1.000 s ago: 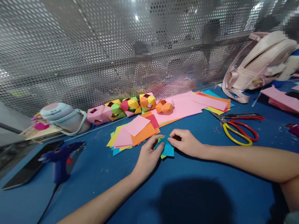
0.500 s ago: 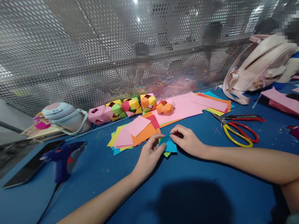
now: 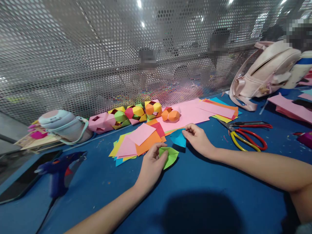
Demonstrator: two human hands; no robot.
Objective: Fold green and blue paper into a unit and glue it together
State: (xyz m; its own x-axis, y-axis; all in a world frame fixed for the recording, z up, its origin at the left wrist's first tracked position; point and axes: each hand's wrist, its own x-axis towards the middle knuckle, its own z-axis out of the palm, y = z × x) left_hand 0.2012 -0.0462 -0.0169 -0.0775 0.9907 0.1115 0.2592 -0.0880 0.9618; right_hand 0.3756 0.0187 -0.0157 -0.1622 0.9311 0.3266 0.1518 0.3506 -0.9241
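Observation:
My left hand [image 3: 151, 162] pinches a folded green paper piece [image 3: 170, 155] that rests on the blue table [image 3: 207, 191]. My right hand [image 3: 198, 139] pinches a folded blue paper piece [image 3: 179, 139] just up and right of the green one, a small gap between the two. Both hands lie in front of a loose stack of coloured paper squares [image 3: 140, 141]. Behind the stack stands a row of folded paper shapes [image 3: 134, 113], pink, green, yellow and orange.
Red and yellow scissors [image 3: 246, 135] lie to the right. Large pink sheets [image 3: 195, 112] spread at the back. A pink backpack [image 3: 268, 73] leans on the perforated metal wall [image 3: 97, 58]. A blue glue gun [image 3: 59, 167], a dark tablet [image 3: 21, 180] and a pale pouch [image 3: 63, 125] sit left.
The blue and green pieces, held together before, have come apart. My right hand carried the blue one up and right; my left hand stays with the green one.

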